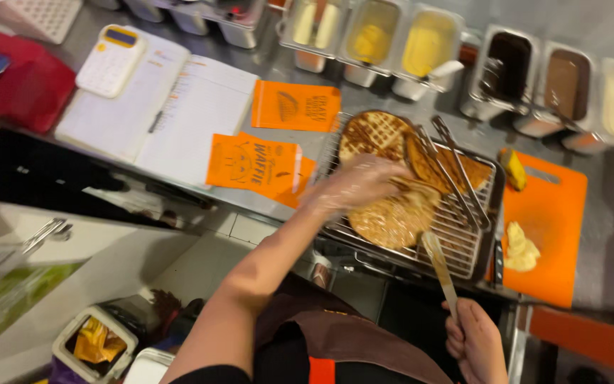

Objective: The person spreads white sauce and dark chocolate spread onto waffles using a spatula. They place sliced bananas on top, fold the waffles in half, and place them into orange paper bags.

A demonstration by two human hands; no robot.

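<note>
The gloved left hand (357, 186), grip blurred so I cannot tell its state, rests on waffles (392, 217) on the rack (463, 245), while the right hand (476, 345) grips a spatula (438, 264).

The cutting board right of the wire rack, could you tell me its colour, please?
Orange, head view.

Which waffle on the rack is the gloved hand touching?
The folded waffle mid-rack, under the left hand. The round waffle behind and the near one lie flat, untouched.
</note>
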